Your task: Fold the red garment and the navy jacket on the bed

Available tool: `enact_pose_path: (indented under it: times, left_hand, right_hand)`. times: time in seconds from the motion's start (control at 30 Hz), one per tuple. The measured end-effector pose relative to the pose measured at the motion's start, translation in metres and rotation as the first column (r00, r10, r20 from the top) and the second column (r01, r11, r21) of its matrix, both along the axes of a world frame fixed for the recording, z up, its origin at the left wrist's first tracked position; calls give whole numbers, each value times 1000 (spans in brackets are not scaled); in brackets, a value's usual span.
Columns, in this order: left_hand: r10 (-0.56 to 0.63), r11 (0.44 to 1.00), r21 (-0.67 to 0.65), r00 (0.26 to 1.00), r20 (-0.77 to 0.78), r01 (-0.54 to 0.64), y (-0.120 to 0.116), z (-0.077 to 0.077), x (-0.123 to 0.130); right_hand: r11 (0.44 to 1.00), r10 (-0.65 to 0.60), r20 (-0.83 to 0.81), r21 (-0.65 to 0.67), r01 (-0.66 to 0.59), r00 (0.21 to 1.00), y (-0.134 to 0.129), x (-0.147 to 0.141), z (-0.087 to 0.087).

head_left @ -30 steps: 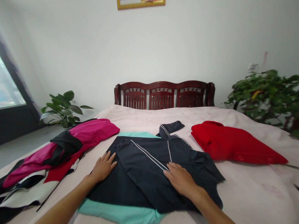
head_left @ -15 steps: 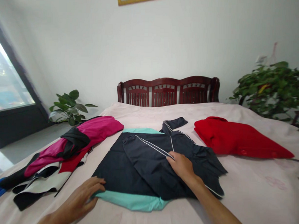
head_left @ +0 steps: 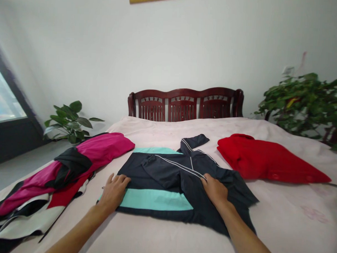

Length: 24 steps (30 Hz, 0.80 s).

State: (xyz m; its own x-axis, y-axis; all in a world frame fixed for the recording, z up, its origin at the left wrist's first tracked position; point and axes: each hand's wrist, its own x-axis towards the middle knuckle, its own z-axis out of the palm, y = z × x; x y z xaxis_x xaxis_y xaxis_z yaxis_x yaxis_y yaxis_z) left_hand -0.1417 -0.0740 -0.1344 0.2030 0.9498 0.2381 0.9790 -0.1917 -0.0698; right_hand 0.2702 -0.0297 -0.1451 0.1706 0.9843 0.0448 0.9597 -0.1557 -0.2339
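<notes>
A dark navy jacket (head_left: 161, 181) with white piping and teal side panels lies on the bed, its collar end to the right. My left hand (head_left: 115, 189) is closed over the jacket's hem at its left end; the thumb is hidden. With bent fingers, my right hand (head_left: 214, 189) grips the dark cloth by the white piping near the shoulder. One sleeve lies folded across the body between my hands. A teal panel (head_left: 157, 200) shows along the near side, with a dark strip below it.
A red folded garment (head_left: 267, 159) lies to the right. On the left is a heap with a magenta garment (head_left: 104, 148) and black, red and white cloth. Behind the pink bedsheet (head_left: 159, 240) stands a wooden headboard (head_left: 183, 105), with leafy plants (head_left: 307, 105) at the right and left.
My left hand has moved up and right with the hem. The jacket's near side has shifted inward, so the teal panel lies higher with dark cloth below. My right hand has moved slightly right.
</notes>
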Motion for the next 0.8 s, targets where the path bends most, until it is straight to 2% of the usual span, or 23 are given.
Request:
enact_pose_path:
  times: [0.07,0.1,0.17,0.23,0.27,0.37,0.47,0.53,0.6,0.63,0.7,0.77,0.8]
  left_hand:
    - [-185,981,84,978,100,177,-15,-11,18]
    - [-314,948,98,938,149,302,-24,-15,29]
    - [-524,850,68,824,215,523,-42,-20,53]
    - [-625,762,-13,740,246,648,-53,-21,78]
    - [-642,736,-59,723,254,675,-55,-21,89]
    - [-630,720,-159,732,261,676,-49,-23,116]
    - [-594,744,-169,756,275,646,-39,-26,133]
    - [-577,755,-135,748,328,642,-36,-26,140]
    - [-552,758,-96,712,434,645,-35,-25,144]
    - [-519,763,-84,685,511,641,-35,-24,144]
    - [-395,787,-87,608,689,610,-32,-22,140]
    - [-239,799,-152,539,808,582,-28,-18,129]
    - [-158,798,-212,536,829,564,-24,-14,121]
  right_hand:
    - [1000,6,-11,-5,-6,1000,1,0,-3]
    - [1000,9,-43,-16,-9,999,2,0,-2]
    - [999,12,-130,-43,-17,991,8,2,0]
    - [997,17,-199,-65,-30,980,17,5,4]
    - [997,26,-224,-69,-43,974,21,6,6]
    - [995,86,-303,-30,-99,949,29,5,18]
    - [977,208,-383,135,-168,900,16,-7,40]
    - [915,370,-412,316,-250,833,-8,-20,54]
    - [807,557,-356,446,-387,751,-39,-31,61]
    - [750,634,-290,459,-477,717,-55,-36,61]
    - [659,731,-133,396,-640,670,-85,-42,54]
    - [606,773,4,288,-741,634,-106,-43,41]
    - [593,782,59,237,-770,620,-114,-43,33]
